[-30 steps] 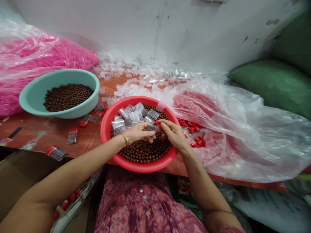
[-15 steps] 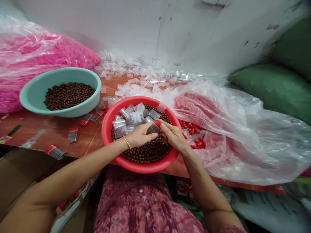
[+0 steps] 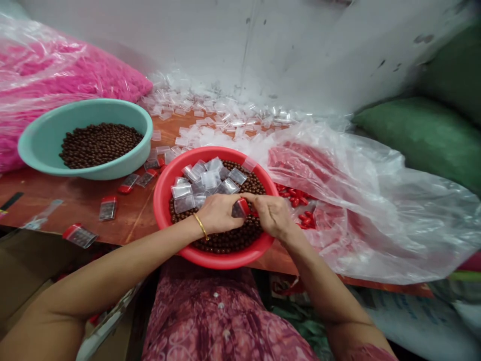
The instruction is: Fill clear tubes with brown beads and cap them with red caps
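Grip: both hands pinch one small clear packet with a red cap (image 3: 241,207) between them, at the centre of the frame.
Left hand (image 3: 218,213): fingers curled closed on the packet's left side; a gold bangle (image 3: 202,226) sits on the wrist.
Right hand (image 3: 272,215): fingertips closed on the red-capped end.
Red basin (image 3: 162,200): directly under the hands, holding brown beads (image 3: 225,239) with loose clear packets (image 3: 205,181) piled on its far side.
Teal basin (image 3: 84,173): upper left, well apart, also holding brown beads.
Table (image 3: 75,200): finished capped packets (image 3: 107,208) lie scattered left of the red basin.
Clear plastic bag (image 3: 376,210): right of the basin, with red caps (image 3: 304,218) spilling from it.
Pink bag (image 3: 56,70): upper left, behind the teal basin.
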### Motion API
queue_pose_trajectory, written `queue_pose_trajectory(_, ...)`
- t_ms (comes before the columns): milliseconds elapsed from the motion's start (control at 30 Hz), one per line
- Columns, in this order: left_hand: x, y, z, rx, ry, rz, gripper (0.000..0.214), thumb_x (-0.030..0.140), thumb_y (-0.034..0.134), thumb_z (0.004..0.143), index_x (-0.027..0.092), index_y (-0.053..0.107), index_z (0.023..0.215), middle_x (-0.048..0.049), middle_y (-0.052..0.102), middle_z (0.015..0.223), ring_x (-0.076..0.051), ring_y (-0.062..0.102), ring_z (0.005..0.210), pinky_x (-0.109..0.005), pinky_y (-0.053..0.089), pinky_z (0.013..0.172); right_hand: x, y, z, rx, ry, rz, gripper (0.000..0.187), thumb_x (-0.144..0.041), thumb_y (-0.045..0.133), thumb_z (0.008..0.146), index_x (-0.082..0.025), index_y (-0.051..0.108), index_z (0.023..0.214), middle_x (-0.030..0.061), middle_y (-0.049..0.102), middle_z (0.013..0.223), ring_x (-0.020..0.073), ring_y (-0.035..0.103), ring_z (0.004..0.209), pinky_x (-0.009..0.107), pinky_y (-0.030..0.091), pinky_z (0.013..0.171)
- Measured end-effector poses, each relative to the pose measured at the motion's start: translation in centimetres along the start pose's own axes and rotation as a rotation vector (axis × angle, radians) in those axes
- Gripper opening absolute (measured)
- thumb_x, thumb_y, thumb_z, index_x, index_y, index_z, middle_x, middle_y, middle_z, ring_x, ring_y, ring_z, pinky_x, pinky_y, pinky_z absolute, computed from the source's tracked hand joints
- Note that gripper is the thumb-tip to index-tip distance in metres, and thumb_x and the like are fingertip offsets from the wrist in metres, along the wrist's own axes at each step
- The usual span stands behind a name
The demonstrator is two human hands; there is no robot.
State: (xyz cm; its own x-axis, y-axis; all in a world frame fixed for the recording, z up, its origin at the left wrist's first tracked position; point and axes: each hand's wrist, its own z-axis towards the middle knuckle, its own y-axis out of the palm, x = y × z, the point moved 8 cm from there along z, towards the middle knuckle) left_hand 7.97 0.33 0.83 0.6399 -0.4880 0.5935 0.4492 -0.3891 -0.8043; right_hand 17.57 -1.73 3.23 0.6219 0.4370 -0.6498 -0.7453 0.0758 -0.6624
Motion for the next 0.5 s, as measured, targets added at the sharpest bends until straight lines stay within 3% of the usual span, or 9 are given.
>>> queue_pose_trajectory(100,0.5,0.6,0.2,-0.060,-0.023,0.142,0.022,0.033,0.054,0.069,0.017,0.065,0.079,-0.0055,0.070,0.073,-0.023,0.066,0.070,-0.028,0.045,0.060,1.6,-0.1,1.1,0.202,0.211,0.294,0.070,-0.060,0.015,0.091,-0.016,0.069,0.087,0.0009,0.053,0.055,0.0117,0.050,0.048,0.026,0.045,0.052)
queue_pose_trajectory(200,0.8,0.9,0.0,-0.089,0.013,0.216,0.025,0.034,0.056,0.068,0.015,0.065,0.082,-0.0076,0.071,0.076,-0.025,0.067,0.072,-0.030,0.047,0.062,2.5,2.6,2.0,0.160,0.349,0.513,0.074,-0.064,0.010,0.089,-0.017,0.065,0.106,0.0031,0.059,0.074,0.0122,0.055,0.060,0.027,0.048,0.058)
queue_pose_trajectory(267,0.7,1.1,-0.4,-0.094,0.049,0.260,0.028,0.034,0.057,0.069,0.014,0.065,0.087,-0.0089,0.071,0.079,-0.025,0.067,0.075,-0.031,0.048,0.065,2.4,4.0,2.2,0.104,0.369,0.549,0.070,-0.065,0.013,0.089,-0.020,0.055,0.123,0.0046,0.062,0.095,0.0147,0.060,0.084,0.030,0.050,0.080)
queue_pose_trajectory(367,0.5,1.5,-0.7,-0.113,0.098,0.321,0.030,0.032,0.056,0.072,0.013,0.064,0.093,-0.0102,0.071,0.081,-0.025,0.067,0.076,-0.032,0.049,0.067,1.8,5.1,2.2,0.067,0.334,0.527,0.069,-0.067,0.022,0.087,-0.022,0.046,0.133,0.0054,0.058,0.117,0.0168,0.052,0.112,0.036,0.035,0.105)
queue_pose_trajectory(433,0.5,1.6,-0.5,-0.121,0.111,0.347,0.029,0.031,0.057,0.072,0.012,0.064,0.092,-0.0103,0.071,0.080,-0.025,0.067,0.074,-0.031,0.048,0.065,1.2,5.3,2.2,0.073,0.308,0.535,0.070,-0.067,0.024,0.086,-0.020,0.047,0.132,0.0067,0.057,0.124,0.0177,0.050,0.115,0.037,0.033,0.107)
queue_pose_trajectory(500,1.0,1.2,-0.2,-0.094,0.110,0.345,0.025,0.030,0.058,0.072,0.013,0.064,0.088,-0.0090,0.070,0.077,-0.023,0.065,0.070,-0.029,0.046,0.062,0.9,4.3,2.4,0.147,0.274,0.555,0.071,-0.066,0.018,0.088,-0.017,0.050,0.128,0.0079,0.057,0.125,0.0178,0.052,0.113,0.036,0.038,0.101)
